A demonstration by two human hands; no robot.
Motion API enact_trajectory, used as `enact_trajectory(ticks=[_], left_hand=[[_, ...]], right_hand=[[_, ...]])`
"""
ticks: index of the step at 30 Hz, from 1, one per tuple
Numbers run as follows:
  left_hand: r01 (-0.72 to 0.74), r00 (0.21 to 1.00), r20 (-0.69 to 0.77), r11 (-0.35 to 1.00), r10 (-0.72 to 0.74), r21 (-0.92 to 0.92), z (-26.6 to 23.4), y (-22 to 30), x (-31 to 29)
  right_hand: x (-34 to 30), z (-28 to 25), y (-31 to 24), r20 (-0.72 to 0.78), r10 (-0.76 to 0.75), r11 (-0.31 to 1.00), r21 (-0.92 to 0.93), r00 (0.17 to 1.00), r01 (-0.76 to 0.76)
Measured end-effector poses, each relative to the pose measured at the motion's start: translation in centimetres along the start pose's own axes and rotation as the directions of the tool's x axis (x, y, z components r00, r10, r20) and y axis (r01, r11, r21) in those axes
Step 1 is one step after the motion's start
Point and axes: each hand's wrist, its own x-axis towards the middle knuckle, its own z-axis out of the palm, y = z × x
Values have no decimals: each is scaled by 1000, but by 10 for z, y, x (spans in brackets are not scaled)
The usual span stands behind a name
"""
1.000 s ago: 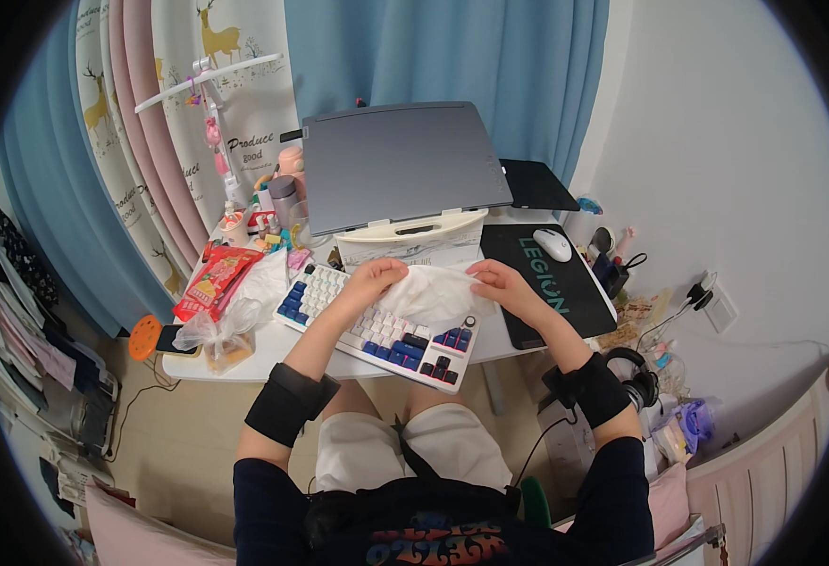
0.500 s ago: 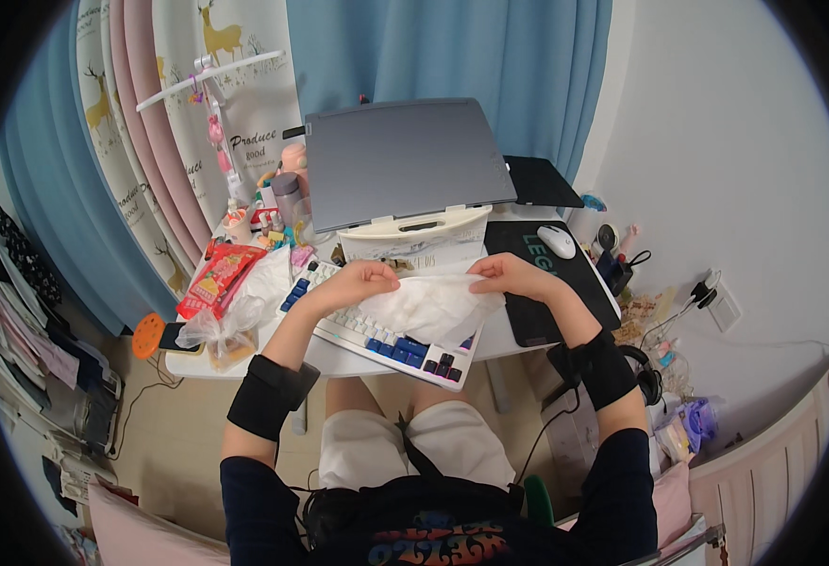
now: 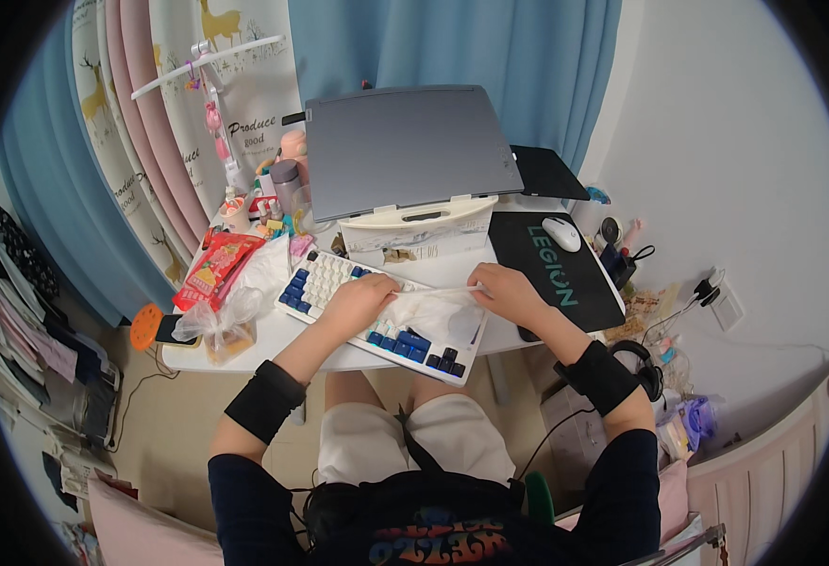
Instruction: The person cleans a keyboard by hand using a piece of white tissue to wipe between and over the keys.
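Observation:
Between my two hands a thin white see-through sheet, looking like a plastic bag or soft tissue, is stretched along its upper edge. My left hand has its fingers closed on the left end of that edge. At the other end my right hand pinches the edge between thumb and fingers. Below the hands lies a keyboard with white, blue and black keys, tilted on the desk. The hanging sheet covers some of its keys, and my left hand hides others.
A grey laptop stands raised on a white stand behind the keyboard. To the right, a white mouse rests on a black mouse pad. On the left lie a red packet and a knotted clear bag.
The sheet's upper edge has been pulled straighter, and the sheet hangs lower and narrower. Both hands turned slightly; the left hand moved a little lower. More of the keyboard's left part shows.

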Motion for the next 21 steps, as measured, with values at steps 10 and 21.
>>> enact_trajectory(ticks=[10,21], left_hand=[[417,907,195,853,-372,-313,-5,-5,11],[-190,962,178,976,206,-106,13,34,6]], right_hand=[[12,-13,32,145,414,645,650,899,-401],[-3,-4,48,369,487,428,689,792,-584]])
